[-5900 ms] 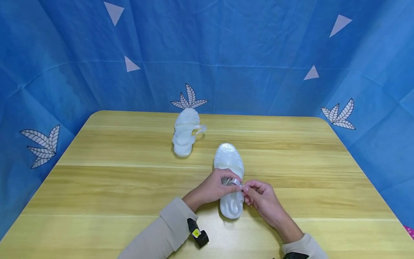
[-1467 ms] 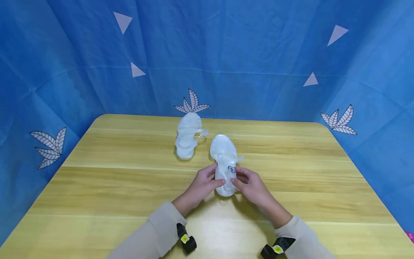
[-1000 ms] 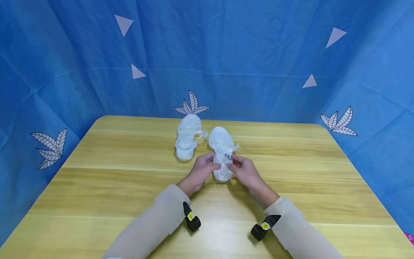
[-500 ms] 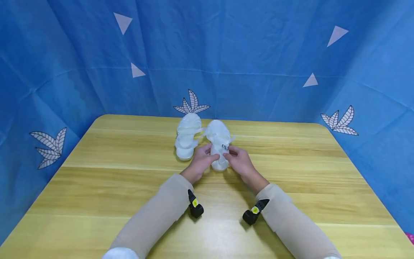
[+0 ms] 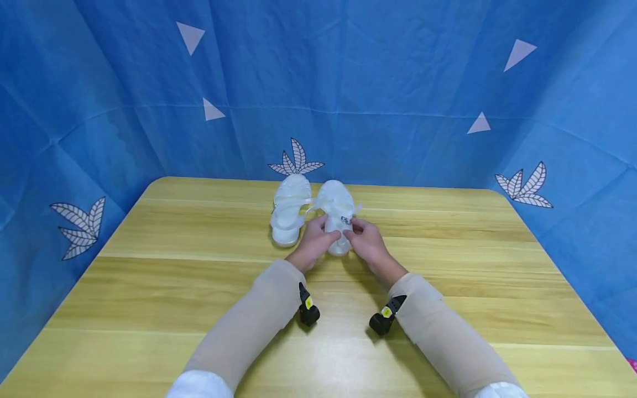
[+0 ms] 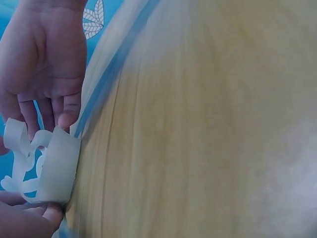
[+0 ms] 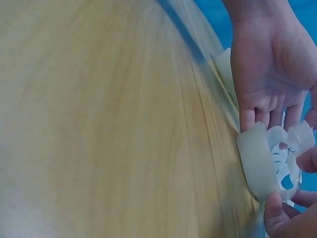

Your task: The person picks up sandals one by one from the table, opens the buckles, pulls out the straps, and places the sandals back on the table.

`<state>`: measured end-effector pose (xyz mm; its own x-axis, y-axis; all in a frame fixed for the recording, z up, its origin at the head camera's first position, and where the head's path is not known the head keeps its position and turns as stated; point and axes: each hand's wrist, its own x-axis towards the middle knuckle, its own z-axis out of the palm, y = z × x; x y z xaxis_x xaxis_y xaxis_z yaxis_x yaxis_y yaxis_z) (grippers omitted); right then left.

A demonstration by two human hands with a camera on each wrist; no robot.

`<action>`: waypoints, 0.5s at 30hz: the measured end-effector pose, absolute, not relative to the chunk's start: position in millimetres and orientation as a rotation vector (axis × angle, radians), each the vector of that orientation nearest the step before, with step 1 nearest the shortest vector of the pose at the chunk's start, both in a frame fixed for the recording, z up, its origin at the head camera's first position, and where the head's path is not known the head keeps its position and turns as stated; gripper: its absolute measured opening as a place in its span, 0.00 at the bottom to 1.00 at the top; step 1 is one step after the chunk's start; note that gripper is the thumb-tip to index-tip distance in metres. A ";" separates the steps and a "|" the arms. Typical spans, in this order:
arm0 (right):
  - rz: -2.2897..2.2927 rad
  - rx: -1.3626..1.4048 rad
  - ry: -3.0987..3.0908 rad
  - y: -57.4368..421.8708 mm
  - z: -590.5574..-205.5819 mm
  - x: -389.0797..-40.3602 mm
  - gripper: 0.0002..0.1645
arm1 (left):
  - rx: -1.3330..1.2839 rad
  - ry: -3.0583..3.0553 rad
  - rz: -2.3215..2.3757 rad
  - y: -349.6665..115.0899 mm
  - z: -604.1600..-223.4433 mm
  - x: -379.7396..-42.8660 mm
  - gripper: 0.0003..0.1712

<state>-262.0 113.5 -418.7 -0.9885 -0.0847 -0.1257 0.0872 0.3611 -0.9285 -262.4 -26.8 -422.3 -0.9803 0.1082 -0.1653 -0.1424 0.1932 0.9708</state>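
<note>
Both hands hold a white translucent jelly sandal (image 5: 334, 192) at the rear of the table, one at each side of its heel half. My left hand (image 5: 313, 241) grips the left side, thumb over the top edge. On the right side my right hand (image 5: 369, 241) does the same, near a small metal buckle (image 5: 346, 220). A matching sandal (image 5: 286, 235) lies just to the left, its loose strap reaching toward the held one. In the left wrist view the heel (image 6: 58, 166) sits between both hands' fingers. The right wrist view shows the heel (image 7: 257, 158) low over the wood.
The wooden table (image 5: 149, 298) ends just behind the sandals' toes. A blue curtain (image 5: 398, 83) with white triangles and leaf prints hangs behind and along both sides. Black wrist cameras (image 5: 309, 314) sit beneath the sleeves.
Earlier both hands worked at the strap and buckle. Since then they have taken the sandal by its sides and moved it away from the person and slightly left, beside the other sandal.
</note>
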 end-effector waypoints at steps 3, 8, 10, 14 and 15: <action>-1.678 0.016 2.471 110.7 -417.6 -264.7 0.32 | -0.067 2.300 1.856 -26.7 -421.9 -264.4 0.43; -1.668 0.034 2.461 107.3 -416.2 -268.1 0.32 | -0.085 2.331 1.853 -27.3 -421.9 -266.5 0.43; -1.671 0.034 2.461 106.2 -416.7 -269.6 0.32 | -0.093 2.338 1.851 -27.8 -421.8 -267.1 0.43; -1.694 0.030 2.463 104.0 -417.8 -271.3 0.32 | -0.094 2.348 1.854 -28.5 -422.7 -268.4 0.43; -1.695 0.033 2.462 103.6 -418.2 -271.6 0.32 | -0.095 2.353 1.853 -28.7 -422.9 -268.8 0.43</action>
<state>-271.6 103.6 -418.2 -0.9882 -0.0679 -0.1375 0.1042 0.3603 -0.9270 -268.8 -28.7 -422.9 -0.9876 0.0398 -0.1522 -0.1386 0.2372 0.9615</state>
